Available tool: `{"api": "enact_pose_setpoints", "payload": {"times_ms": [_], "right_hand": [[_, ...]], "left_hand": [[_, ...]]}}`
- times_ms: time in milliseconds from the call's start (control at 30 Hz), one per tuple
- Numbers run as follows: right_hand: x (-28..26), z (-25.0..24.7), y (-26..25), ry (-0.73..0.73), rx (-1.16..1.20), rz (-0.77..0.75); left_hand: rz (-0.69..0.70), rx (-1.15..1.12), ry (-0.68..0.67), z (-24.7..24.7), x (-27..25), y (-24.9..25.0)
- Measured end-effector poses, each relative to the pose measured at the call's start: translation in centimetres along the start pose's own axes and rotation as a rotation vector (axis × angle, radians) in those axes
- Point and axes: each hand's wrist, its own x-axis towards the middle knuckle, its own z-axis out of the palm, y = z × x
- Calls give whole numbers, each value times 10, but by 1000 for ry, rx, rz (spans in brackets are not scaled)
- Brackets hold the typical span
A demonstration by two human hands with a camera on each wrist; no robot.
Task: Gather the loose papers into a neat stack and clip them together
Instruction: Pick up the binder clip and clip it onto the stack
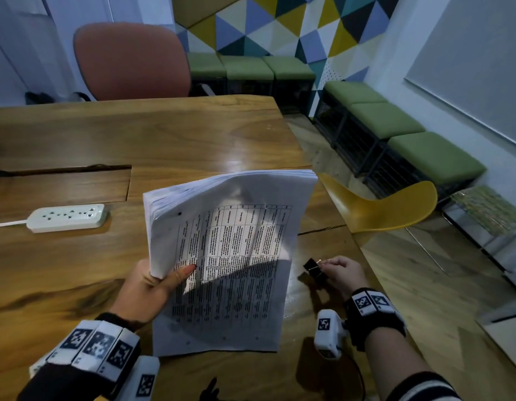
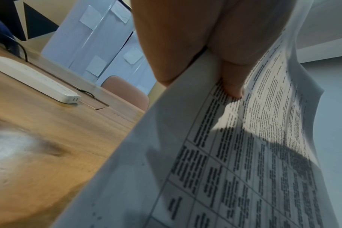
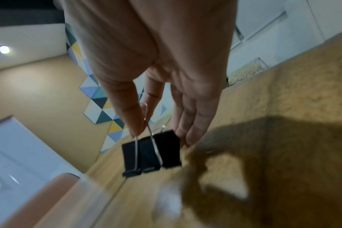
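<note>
A thick stack of printed papers point(image 1: 230, 256) stands tilted up from the wooden table point(image 1: 164, 134), its bottom edge near me. My left hand point(image 1: 152, 285) grips the stack's left edge, thumb on the printed top sheet point(image 2: 234, 154) and fingers behind it. To the right of the stack, my right hand point(image 1: 342, 273) pinches the wire handles of a black binder clip point(image 1: 313, 267) just above the table. In the right wrist view the binder clip point(image 3: 152, 152) hangs from thumb and fingers, and whether its mouth gapes is not visible.
A white power strip point(image 1: 67, 217) with its cord lies on the table to the left, beside a cable-slot cutout point(image 1: 60, 183). An orange chair point(image 1: 129, 60) stands behind the table, a yellow chair point(image 1: 390, 206) at its right edge, and green benches point(image 1: 410, 140) line the wall.
</note>
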Motion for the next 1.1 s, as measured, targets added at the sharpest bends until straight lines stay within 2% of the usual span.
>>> {"api": "enact_pose_setpoints", "payload": {"times_ms": [267,400,500,567,633,700,767,800,867,967,1100], "right_hand": [[-43,22,-52,-351,339,-177],[-74,21,-96,-428,346,-388],[-99,19,-129,-412,269,-597],[-114,21,-146,-349,112,-699],[-125,25,-159,-248,-74,-786],[-132,31,-167,-81,-207,-865],[-138,35,-171,65,-290,-938],[-141,36,-174,82,-304,-965],[-148,41,-179,-8,-285,-987],[-158,54,-188,-254,-201,-987],[-163,70,-195,-223,-476,-1103]], "left_hand": [[-32,-71,30,-10,-6,-8],[-97,-88,39,-17,-11,-12],[-153,-78,62,-22,-14,-9],[-164,-67,84,-25,-15,-9],[-195,-60,109,-26,-16,-8],[-213,-66,125,-29,-18,-10],[-237,-60,146,-31,-19,-9],[-246,-52,151,-33,-20,-9],[-258,-55,144,-35,-21,-11],[-294,-65,100,-35,-21,-10],[-202,2,75,-34,-19,-11]]}}
